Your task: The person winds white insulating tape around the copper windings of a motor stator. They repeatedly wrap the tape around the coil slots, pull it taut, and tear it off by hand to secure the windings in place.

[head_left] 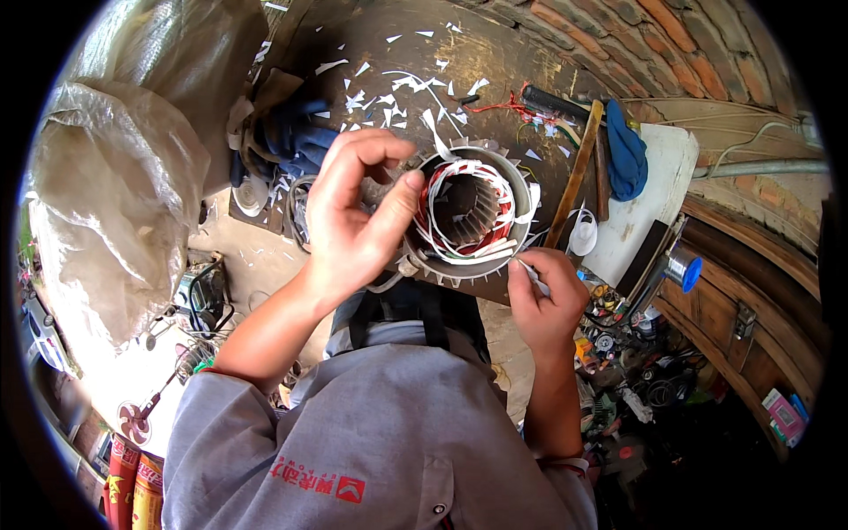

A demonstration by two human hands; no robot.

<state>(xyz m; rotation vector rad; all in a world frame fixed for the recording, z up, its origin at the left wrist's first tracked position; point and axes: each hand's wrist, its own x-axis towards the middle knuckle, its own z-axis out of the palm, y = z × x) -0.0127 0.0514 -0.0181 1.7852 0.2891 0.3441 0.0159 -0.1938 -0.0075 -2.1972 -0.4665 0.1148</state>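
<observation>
Stator (481, 221) sits between parted, empty left fingers (402, 196) and right fingers (555, 268) pinching something white (533, 276).

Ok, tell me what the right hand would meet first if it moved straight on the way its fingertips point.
The right hand would probably meet the lower-right rim of the grey metal housing first; whether they touch now is unclear.

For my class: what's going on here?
Someone in a grey shirt is working on a round metal housing with red and white windings inside. The left hand is open beside it; the right hand pinches what seems a thin pale strip near its lower-right rim. White scraps litter the bench.
</observation>
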